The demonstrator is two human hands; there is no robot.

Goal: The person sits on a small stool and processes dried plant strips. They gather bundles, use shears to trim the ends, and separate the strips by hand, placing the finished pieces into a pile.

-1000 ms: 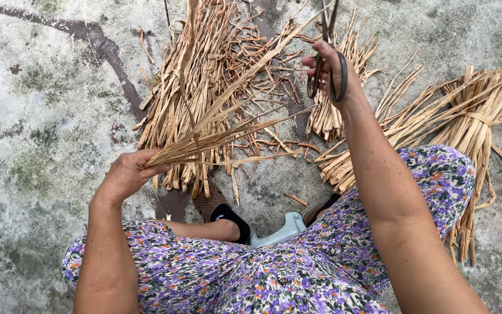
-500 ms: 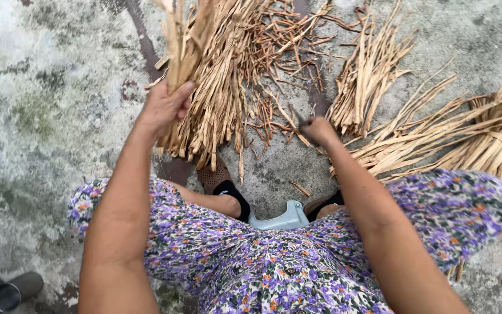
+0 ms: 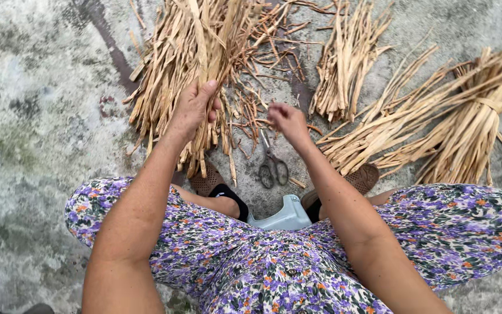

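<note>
Concrete floor [image 3: 36, 116]: scissors [image 3: 273, 166] btwn strip piles [image 3: 344, 64].

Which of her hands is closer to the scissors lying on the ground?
The right hand: it hovers just above the scissors. The left hand is farther off, gripping a bundle of dried strips.

my left hand [image 3: 196, 107] grips a bunch of dry strips [image 3: 204, 52]. my right hand [image 3: 286, 119] hangs loosely curled above the scissors [image 3: 272, 166] lying on the concrete floor [image 3: 36, 116], tied bundle [image 3: 477, 116] at right.

bare concrete [image 3: 36, 116] lies open leftward; strip piles [image 3: 344, 58] crowd ahead.
</note>
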